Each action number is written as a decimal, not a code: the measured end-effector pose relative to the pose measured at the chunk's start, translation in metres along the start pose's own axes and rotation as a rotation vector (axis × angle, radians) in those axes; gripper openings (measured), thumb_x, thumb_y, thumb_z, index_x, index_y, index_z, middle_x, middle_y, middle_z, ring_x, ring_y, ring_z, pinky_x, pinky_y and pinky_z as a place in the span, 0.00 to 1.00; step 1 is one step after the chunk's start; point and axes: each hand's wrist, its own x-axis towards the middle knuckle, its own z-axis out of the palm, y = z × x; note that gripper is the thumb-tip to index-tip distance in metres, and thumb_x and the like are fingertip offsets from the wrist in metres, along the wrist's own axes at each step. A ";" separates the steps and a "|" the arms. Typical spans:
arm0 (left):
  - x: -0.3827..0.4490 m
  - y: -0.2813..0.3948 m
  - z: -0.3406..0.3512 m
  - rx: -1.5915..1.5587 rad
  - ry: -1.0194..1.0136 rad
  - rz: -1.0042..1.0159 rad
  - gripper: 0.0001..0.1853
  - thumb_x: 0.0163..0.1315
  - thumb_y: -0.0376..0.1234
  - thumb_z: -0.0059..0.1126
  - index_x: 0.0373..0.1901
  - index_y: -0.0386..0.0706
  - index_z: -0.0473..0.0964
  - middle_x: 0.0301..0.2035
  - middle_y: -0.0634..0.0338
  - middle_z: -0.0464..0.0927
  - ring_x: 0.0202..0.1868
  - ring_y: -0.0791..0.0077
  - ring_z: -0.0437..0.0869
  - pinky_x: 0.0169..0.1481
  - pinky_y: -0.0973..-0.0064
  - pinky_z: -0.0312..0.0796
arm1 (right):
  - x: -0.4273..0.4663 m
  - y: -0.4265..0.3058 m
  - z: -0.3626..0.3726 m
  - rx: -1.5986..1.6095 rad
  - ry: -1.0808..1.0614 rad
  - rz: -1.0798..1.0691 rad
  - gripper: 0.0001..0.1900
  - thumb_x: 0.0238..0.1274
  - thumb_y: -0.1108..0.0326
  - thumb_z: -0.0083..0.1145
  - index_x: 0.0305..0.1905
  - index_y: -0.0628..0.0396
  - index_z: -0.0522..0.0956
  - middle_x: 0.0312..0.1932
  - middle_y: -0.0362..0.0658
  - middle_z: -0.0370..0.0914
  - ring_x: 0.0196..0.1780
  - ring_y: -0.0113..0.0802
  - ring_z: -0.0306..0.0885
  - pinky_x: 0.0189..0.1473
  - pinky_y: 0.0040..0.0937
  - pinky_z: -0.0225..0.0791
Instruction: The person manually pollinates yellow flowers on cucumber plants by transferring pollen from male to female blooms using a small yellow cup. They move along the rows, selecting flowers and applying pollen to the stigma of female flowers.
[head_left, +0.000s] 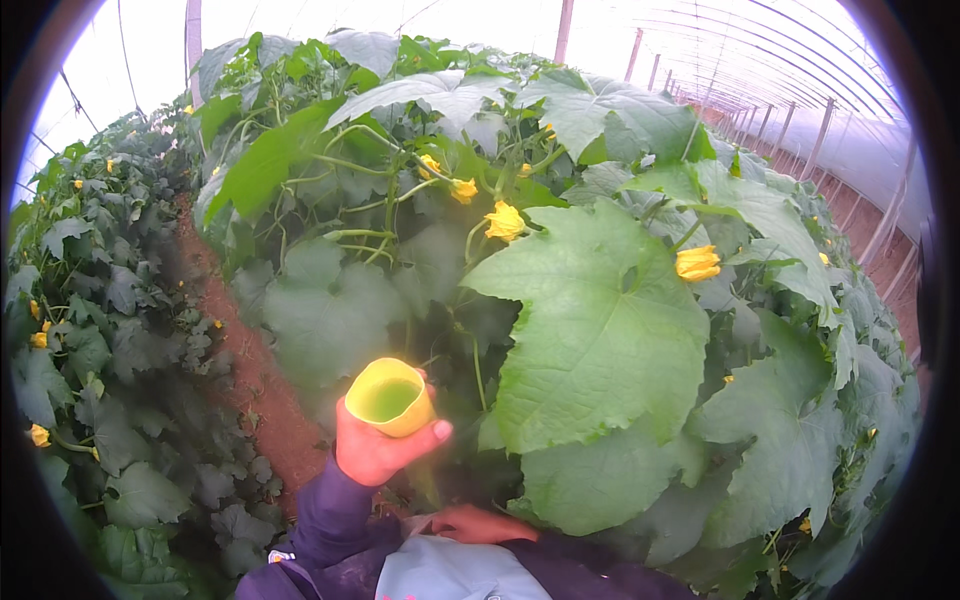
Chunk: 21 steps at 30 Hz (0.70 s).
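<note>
My left hand (379, 448) is wrapped around a small yellow cup (426, 420), its thumb along the near side. A green liquid (391, 399) stands inside the cup, whose mouth faces up toward me. Low in the view, my right hand (480, 523) lies against the top of a grey-blue apron (461, 566). Its fingers point left and are partly hidden, so whether it grips anything cannot be told. Just right of the cup spreads a large lobed green leaf (600, 322). Yellow flowers, such as one open bloom (505, 221) and another flower (697, 263), hang among the vines.
Dense vine foliage (330, 300) rises directly before me. A reddish soil path (259, 382) runs along the left, with another row of plants (120, 360) beyond it. Posts (817, 139) and thin curved roof ribs (780, 45) of a plastic-covered greenhouse stand at the back right.
</note>
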 end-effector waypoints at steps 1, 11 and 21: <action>0.008 -0.006 0.000 0.017 -0.023 0.005 0.33 0.50 0.26 0.84 0.59 0.36 0.77 0.45 0.55 0.86 0.49 0.69 0.88 0.55 0.67 0.81 | 0.000 -0.002 -0.006 0.034 0.013 0.031 0.13 0.73 0.63 0.61 0.55 0.55 0.87 0.50 0.53 0.88 0.55 0.50 0.86 0.60 0.46 0.76; 0.073 -0.029 -0.006 -0.020 -0.247 0.008 0.23 0.54 0.29 0.85 0.49 0.36 0.82 0.41 0.60 0.85 0.42 0.75 0.84 0.51 0.72 0.78 | 0.026 0.045 0.021 0.185 0.201 0.112 0.13 0.76 0.58 0.63 0.48 0.57 0.86 0.41 0.51 0.86 0.46 0.45 0.85 0.52 0.43 0.77; 0.125 -0.054 -0.122 -0.081 -0.354 0.070 0.29 0.52 0.30 0.86 0.54 0.33 0.81 0.53 0.52 0.83 0.53 0.69 0.85 0.60 0.69 0.77 | 0.098 -0.048 -0.004 0.297 0.777 0.350 0.12 0.76 0.59 0.65 0.47 0.58 0.84 0.37 0.42 0.84 0.44 0.34 0.81 0.51 0.38 0.75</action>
